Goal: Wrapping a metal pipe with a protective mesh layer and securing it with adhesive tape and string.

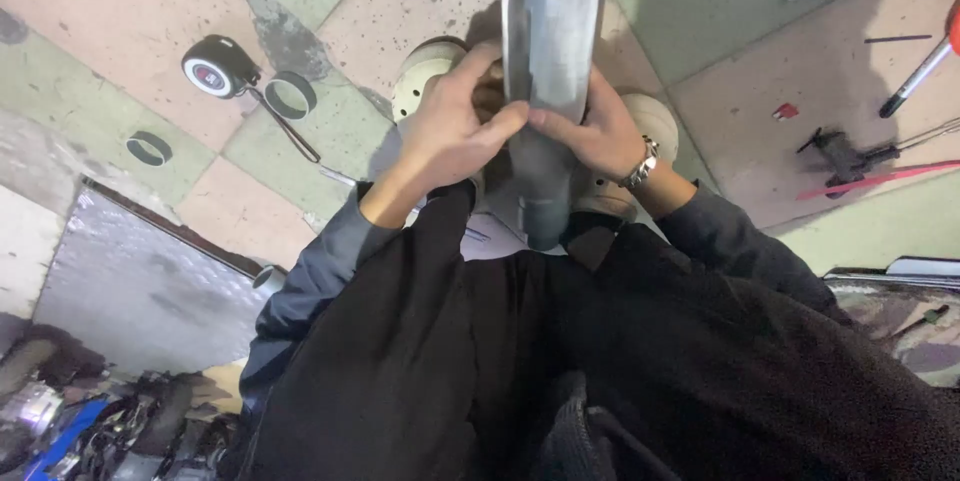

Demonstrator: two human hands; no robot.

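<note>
While the head view looks straight down past the dark jacket, a grey metal pipe (548,71) runs upright through frame centre, from the top edge down to its lower end just in front of the person's chest. Both hands meet on it near that lower part.

Left hand (452,126): wrapped on the pipe's left side, fingers curled, thumb tip pressed onto the front face. Right hand (592,129): mirrored on the right side, fingertips pinched in toward the same spot, a metal wristwatch (640,166) on the wrist. Thumbs nearly touching at the pipe's middle seam. Whether anything small sits between the fingertips is hidden. Cannot tell.

Step in hand, as a judgement: fine fingertip work on the pipe surface, pressing or feeling at one point while both palms steady it. Next move likely calls for a firm two-handed hold so the pipe stays upright, with thumbs free to work.

Underneath, two pale shoes (425,76) show either side of the pipe on a tiled floor (120,1). Left of the hands, well apart: a tape measure (218,66) with a strap, and a dark ring (291,94) just beside it. Far right: dark hand tools (838,153) and a red-handled tool (925,63). Lower left: a grey metal sheet (140,281).
</note>
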